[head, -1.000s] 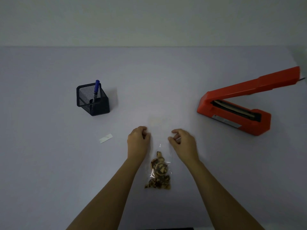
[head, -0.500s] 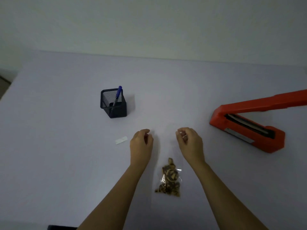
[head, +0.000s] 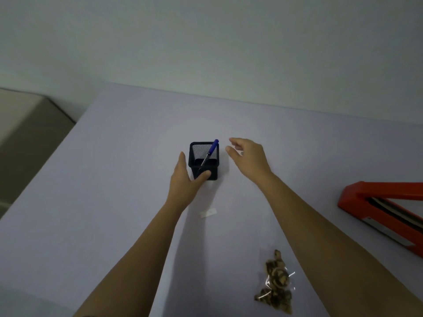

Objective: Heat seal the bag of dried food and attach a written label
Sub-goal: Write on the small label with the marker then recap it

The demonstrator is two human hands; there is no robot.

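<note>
A clear bag of dried brown food (head: 275, 283) lies on the table near the front, under my right forearm's left side. A small white label (head: 208, 213) lies flat between my arms. A blue pen (head: 210, 154) leans in a black mesh pen holder (head: 203, 160). My left hand (head: 185, 180) is spread against the holder's left and front side, thumb touching its base. My right hand (head: 248, 156) hovers open just right of the pen's top, fingers apart, holding nothing. The orange heat sealer (head: 384, 213) stands with its arm raised at the right edge.
The pale lilac table (head: 114, 179) ends at a wall behind. Its left edge drops to a grey floor area (head: 27, 138). Open tabletop lies left of the pen holder.
Both hands have left the bag and reached forward to the pen holder. The view has swung left and forward, so the sealer sits at the right edge.
</note>
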